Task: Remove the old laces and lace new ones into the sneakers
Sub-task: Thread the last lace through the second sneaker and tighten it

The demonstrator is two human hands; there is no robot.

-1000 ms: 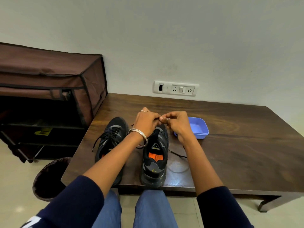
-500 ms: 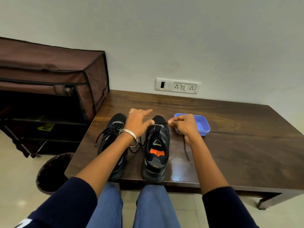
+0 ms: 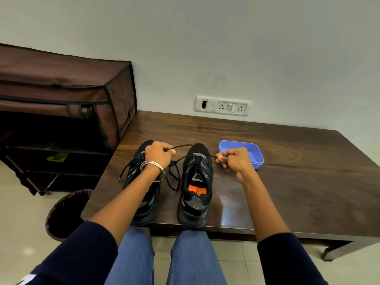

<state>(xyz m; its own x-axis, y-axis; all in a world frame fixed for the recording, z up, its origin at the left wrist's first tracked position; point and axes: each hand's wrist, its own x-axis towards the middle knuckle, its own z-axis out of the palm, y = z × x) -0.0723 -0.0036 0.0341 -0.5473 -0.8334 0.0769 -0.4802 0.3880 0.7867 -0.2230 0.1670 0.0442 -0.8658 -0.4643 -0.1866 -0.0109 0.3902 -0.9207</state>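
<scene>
Hands now drawn apart from their earlier close position over the toe; lace pulled out to both sides. Left hand (image 3: 157,154): fingers curled, pinching one end of thin black cord shoelace (image 3: 183,146). Right hand (image 3: 234,159): fingers curled, pinching other end. Lace spans toe of right-side black mesh sneaker with orange insole (image 3: 197,182), slack looped between the shoes. Left-side black sneaker (image 3: 141,177): laced, beside it on dark wooden table (image 3: 287,182). Blue plastic tray (image 3: 250,153): just behind right hand. Handling, judged: lace light, limp, tangle-prone; best gripped near stiff tips.
</scene>
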